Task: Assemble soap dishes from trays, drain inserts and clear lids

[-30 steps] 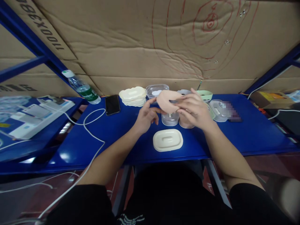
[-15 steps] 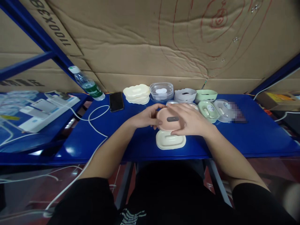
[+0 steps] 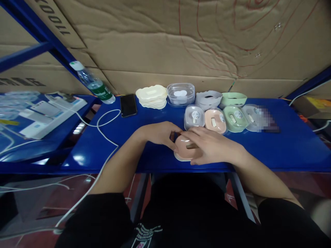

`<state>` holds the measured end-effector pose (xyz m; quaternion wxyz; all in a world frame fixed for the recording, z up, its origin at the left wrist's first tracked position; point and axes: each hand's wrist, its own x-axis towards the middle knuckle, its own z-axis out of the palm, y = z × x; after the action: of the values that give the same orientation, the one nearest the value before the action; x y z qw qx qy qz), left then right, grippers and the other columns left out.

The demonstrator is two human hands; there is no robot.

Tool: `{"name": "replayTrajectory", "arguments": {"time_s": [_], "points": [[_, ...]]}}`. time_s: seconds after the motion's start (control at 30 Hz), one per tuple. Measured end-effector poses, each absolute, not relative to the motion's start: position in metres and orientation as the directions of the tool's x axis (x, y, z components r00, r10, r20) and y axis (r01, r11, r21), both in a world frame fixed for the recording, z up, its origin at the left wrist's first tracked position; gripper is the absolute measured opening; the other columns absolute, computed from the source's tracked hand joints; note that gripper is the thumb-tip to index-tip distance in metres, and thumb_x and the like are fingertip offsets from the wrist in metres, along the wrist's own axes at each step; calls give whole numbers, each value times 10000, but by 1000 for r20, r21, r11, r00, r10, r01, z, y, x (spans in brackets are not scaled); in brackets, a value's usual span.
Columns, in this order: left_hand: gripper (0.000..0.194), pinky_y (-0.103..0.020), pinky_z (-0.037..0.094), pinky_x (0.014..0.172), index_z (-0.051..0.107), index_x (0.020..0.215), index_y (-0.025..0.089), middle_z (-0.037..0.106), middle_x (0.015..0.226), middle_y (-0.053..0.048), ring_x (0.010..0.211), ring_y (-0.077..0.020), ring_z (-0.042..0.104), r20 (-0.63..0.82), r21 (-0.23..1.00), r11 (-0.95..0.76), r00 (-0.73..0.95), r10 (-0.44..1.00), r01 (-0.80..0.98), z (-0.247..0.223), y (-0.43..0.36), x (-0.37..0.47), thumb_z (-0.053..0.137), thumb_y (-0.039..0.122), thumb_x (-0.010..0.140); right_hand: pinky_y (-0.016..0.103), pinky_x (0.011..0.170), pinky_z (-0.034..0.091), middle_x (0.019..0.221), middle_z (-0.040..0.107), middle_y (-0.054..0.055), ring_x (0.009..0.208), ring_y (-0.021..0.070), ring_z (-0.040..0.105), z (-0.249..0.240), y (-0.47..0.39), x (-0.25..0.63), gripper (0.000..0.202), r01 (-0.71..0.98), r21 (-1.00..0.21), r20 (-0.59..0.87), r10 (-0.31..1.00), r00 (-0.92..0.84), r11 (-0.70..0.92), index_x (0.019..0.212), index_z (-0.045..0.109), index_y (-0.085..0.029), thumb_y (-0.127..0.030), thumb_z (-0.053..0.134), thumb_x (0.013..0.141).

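Observation:
A glossy peach plastic dish piece (image 3: 182, 146), rounded and with a dark slot in its middle, lies over a cream base (image 3: 181, 159) near the table's front edge. Only the base's lower rim shows beneath it. My left hand (image 3: 162, 133) grips the piece's left edge, thumb at the front and fingers behind. Across the right part lies my right hand (image 3: 214, 146), closed around that edge with its thumb low at the front. Just beyond the hands sit a grey covered dish (image 3: 194, 115), a peach covered dish (image 3: 215, 121) and a green covered dish (image 3: 234, 119).
Behind stand stacks of cream pieces (image 3: 152, 96), clear lids (image 3: 181, 93), grey pieces (image 3: 209, 99) and green pieces (image 3: 234, 99). A phone (image 3: 128, 105), a water bottle (image 3: 95, 86) and a white cable (image 3: 108, 141) are at the left. Cardboard (image 3: 144, 51) walls the back.
Both hands have brought the peach piece toward me, down onto the cream base, which was mostly uncovered before. The row of covered dishes behind now shows more fully.

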<state>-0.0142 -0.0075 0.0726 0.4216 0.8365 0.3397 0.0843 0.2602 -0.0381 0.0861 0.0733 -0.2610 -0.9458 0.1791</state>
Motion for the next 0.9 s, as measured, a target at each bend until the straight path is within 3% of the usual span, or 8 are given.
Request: {"name": "replayTrajectory", "arguments": {"time_s": [0.23,0.4,0.6,0.9], "points": [[599,-272,501,736,839,1175,210,790,955,-29,809,-183,692,-183,702,-464,767,615,540,71,-2,-19,898,659,783,550,1023,608,1411,657,191,1295,411,665,80,-34,255,935,490,-397,-44,517,-855,776,1579,574,-168,-521,946,798],[570,-268,490,733,842,1155,201,795,919,-22,794,-178,686,-222,686,-472,778,588,553,69,-1,-18,899,640,795,535,1033,591,1404,642,176,1287,398,659,78,-33,254,972,507,-402,-89,518,-851,763,1597,564,-181,-579,943,796],[599,-278,498,753,834,1231,214,820,988,-29,813,-182,700,-239,692,-451,768,595,564,69,-2,-15,906,615,791,495,931,603,1381,653,157,1226,397,682,80,-33,256,1013,548,-366,-128,543,-830,752,1613,564,-227,-583,970,755],[597,-284,491,749,823,1252,203,834,967,-24,782,-174,702,-251,700,-437,768,590,565,72,-1,-19,922,577,797,498,958,596,1409,664,184,1253,417,683,74,-31,252,1005,548,-361,-90,557,-826,755,1582,600,-204,-592,983,738]]}}
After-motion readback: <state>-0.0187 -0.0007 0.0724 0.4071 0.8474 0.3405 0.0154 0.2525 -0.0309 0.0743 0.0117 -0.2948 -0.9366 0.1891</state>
